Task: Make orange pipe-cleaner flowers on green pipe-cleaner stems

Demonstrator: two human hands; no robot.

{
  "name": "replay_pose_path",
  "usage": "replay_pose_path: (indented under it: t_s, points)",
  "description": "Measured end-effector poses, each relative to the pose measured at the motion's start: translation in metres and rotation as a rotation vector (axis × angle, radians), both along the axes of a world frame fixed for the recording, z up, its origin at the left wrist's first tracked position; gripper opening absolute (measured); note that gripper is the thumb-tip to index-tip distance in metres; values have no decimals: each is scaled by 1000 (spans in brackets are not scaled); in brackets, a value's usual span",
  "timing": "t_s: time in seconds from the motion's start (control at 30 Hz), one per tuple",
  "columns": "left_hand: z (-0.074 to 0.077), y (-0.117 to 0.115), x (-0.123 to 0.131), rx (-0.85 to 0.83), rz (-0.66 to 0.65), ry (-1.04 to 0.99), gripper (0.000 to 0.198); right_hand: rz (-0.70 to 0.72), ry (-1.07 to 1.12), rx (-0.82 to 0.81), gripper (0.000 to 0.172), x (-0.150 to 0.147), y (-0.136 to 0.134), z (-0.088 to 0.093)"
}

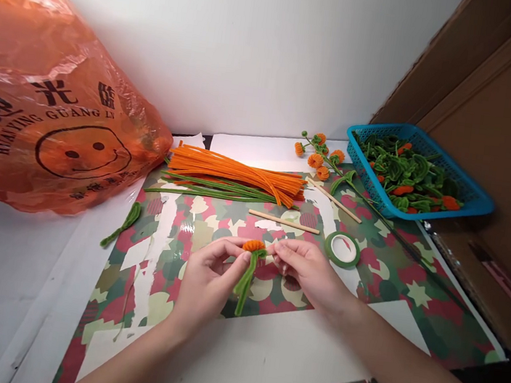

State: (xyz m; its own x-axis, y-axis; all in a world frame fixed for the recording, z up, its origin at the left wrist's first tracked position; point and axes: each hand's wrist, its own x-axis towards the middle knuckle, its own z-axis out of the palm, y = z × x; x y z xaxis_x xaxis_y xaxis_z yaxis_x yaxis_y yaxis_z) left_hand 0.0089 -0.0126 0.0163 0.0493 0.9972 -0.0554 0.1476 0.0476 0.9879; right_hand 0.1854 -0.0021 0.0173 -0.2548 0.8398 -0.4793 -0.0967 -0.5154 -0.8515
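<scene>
My left hand point(215, 273) is closed in a pinch on a small pipe-cleaner flower point(254, 246). It has a ribbed orange head, with fuzzy green strands point(245, 285) hanging below it. My right hand point(306, 269) is at the flower's right side, thumb and fingers pressed together. Something small and pale shows at its fingertips, too hidden to name. Just beyond the hands lies a wooden stick point(284, 222). A roll of green tape point(342, 250) rests to the right of them.
Orange pipe cleaners point(234, 170) and green ones point(218, 188) lie in a bundle behind. A flower stem point(318, 156) and another stick point(335, 202) are to the right. A blue basket point(477, 209) holds green and orange pieces. An orange bag point(63, 87) and a green looped piece point(124, 225) are left.
</scene>
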Motion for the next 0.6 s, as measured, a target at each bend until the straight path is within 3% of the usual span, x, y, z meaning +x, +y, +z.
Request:
replay_pose_path:
  t_s: [0.13,0.23,0.37,0.6]
  points:
    - [3,3,-1,-305,7,-182,21,-31,-210,312,28,-4,-2,0]
    - [2,4,-2,-416,-28,-300,21,28,-330,474,31,-9,-5,1]
    - [2,3,-1,-446,-48,-368,20,89,-375,456,32,-13,-8,1]
    - [5,-1,4,-373,-47,-288,22,38,-403,529,30,-14,-8,-1]
